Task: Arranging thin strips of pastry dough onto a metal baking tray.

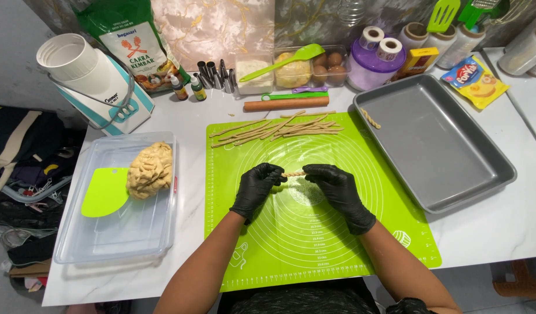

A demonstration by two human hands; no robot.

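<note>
— Seen from the head camera: what sits between the hands?

— A short twisted dough stick [293, 174], lying level over the green silicone mat [314, 232], near the mat's middle.

— Left hand [257, 186]?

— Black-gloved, fingers curled closed around the stick's left end.

— Right hand [338, 189]?

— Also black-gloved, fingertips pinched shut on the stick's right end, palm down over the mat.

— Farther up the mat?

— A loose heap of thin dough strips [277, 129] along the top edge, just below a wooden rolling pin [286, 104] resting on the white table [501, 232].

— To the right?

— A grey baking tray [448, 174], beside the mat, with one twisted dough piece [370, 118] lying in its upper left corner.

— To the left?

— A clear plastic tub [114, 244] holding a lump of dough [150, 170] and a green scraper [105, 192], scraper touching the lump. Behind the tub, a white and teal appliance [93, 81].

— Along the back wall?

— A flour bag [131, 40], small colouring bottles [186, 88], metal piping nozzles [215, 72], a green spatula [282, 64] across clear containers, eggs [327, 65] in one of them.
</note>
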